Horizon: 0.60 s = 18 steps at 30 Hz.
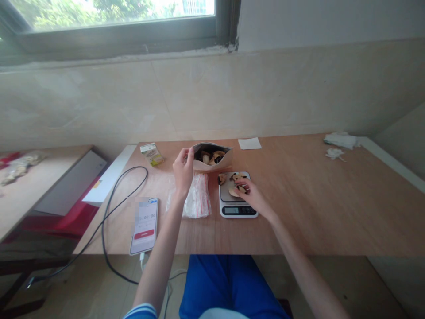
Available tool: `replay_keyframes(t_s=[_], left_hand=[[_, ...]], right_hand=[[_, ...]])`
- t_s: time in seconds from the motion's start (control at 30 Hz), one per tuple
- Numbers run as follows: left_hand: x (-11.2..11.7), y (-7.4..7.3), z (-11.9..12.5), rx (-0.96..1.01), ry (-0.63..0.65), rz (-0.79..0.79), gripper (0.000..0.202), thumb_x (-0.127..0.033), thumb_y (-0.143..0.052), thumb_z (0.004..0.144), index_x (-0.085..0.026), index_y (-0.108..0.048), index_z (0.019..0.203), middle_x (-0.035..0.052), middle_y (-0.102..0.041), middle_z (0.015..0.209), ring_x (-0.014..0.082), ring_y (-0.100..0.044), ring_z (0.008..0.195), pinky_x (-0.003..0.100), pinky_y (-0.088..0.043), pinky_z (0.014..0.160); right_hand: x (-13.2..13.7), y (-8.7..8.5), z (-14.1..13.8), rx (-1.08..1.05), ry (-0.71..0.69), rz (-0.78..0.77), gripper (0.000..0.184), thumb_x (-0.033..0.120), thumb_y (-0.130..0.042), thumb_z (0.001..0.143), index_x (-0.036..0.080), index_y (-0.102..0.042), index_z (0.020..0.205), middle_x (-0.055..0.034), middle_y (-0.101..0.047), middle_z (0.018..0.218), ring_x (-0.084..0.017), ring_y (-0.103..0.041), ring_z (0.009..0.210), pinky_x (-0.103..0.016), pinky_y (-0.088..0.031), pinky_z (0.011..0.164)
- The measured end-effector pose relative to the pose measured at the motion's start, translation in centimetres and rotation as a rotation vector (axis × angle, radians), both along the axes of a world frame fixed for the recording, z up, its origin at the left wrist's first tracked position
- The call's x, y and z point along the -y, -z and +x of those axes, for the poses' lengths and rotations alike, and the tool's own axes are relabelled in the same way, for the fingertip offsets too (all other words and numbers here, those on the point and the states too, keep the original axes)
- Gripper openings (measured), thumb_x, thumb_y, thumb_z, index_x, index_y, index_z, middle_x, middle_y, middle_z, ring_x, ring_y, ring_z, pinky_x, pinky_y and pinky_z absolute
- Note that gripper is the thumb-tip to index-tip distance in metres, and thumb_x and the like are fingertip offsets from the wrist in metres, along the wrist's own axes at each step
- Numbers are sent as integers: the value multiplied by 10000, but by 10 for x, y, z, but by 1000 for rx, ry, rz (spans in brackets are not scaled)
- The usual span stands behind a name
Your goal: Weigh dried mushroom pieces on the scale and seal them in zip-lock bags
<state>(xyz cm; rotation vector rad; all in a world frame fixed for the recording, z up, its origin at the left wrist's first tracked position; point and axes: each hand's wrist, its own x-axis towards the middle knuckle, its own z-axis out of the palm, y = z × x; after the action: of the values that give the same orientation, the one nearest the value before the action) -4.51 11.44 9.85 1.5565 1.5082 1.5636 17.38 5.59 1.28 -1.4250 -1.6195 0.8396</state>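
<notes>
My left hand [183, 166] pinches the left edge of a brown paper pouch [212, 168], holding its mouth open. Inside the pouch lie several tan, dark-edged pieces that look like dried mushroom slices [206, 157]. On the right, a white kitchen scale [239, 212] with a small display carries more of these pieces. My right hand [249, 192] is over the scale plate, its fingers closed around a pale dried mushroom slice [234, 191]. Beside it on the plate are another slice [222, 179] and further pieces [238, 176] at the back.
Clear plastic zip bags [197, 199] lie left of the scale. A phone [144, 226] showing a timer rests near the front edge, beside a black cable [103, 221]. Behind stand a small carton [152, 154] and white paper [249, 143]. Crumpled tissues [335, 153] lie far right.
</notes>
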Motion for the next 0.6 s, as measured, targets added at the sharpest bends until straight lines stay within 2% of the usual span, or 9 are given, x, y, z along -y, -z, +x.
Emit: replay_keyframes(t_s=[0.13, 0.3, 0.47, 0.6], left_hand=[[1, 0, 0, -3, 5, 3, 310, -460, -432, 849, -200, -601, 829, 14, -646, 798, 146, -594, 794, 209, -441, 631], [3, 0, 0, 0, 8, 10, 308, -455, -429, 852, -202, -602, 825, 11, -641, 790, 144, -589, 788, 209, -442, 637], [3, -1, 1, -6, 8, 16, 316, -460, -425, 852, -200, -601, 825, 9, -633, 786, 142, -582, 777, 210, -441, 633], [2, -1, 0, -1, 9, 2, 312, -460, -433, 848, -201, -604, 829, 6, -638, 784, 140, -587, 771, 206, -442, 623]], right_hand=[[1, -2, 1, 162, -73, 172, 163, 217, -558, 787, 201, -581, 947, -72, -624, 982, -205, -595, 954, -386, -466, 847], [-2, -10, -11, 409, -74, 314, 248, 155, -528, 798, 186, -580, 1038, -107, -585, 1062, -248, -525, 1065, -443, -406, 922], [-18, -22, -50, 695, -197, 317, 328, 155, -507, 822, 139, -548, 1147, -140, -572, 1160, -280, -476, 1128, -469, -351, 970], [-32, -19, -81, 926, -245, 256, 306, 80, -430, 844, 101, -571, 1115, -162, -599, 1149, -295, -420, 1209, -508, -255, 1035]])
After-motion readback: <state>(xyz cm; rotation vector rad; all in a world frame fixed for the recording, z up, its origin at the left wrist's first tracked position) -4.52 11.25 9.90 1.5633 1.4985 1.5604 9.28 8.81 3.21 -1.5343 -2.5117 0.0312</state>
